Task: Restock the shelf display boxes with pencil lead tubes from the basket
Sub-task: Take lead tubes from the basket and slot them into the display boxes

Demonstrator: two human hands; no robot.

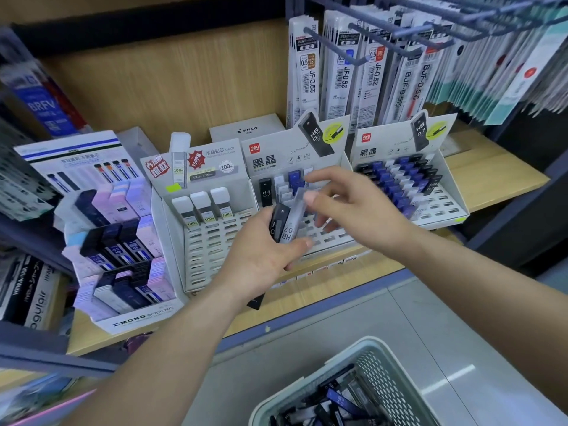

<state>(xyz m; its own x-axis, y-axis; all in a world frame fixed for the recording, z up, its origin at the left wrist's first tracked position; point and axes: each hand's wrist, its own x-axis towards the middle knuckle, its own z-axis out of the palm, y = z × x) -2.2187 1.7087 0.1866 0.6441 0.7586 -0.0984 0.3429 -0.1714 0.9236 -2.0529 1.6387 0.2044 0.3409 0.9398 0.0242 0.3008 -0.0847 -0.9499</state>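
My left hand [261,253] is curled round a small bunch of lead tubes [278,224], thumb clamped across their lower ends, forearm reaching up from the lower left. My right hand [353,207] comes in palm-down from the right, thumb and fingers pinching the top of the grey tube [295,207] in that bunch. I judge these tubes light, rigid and slick, best taken by the flat sides near the cap. They hover over the middle display box [264,162], mostly bare slots, on the shelf [491,179]. The basket [347,355] below holds more.
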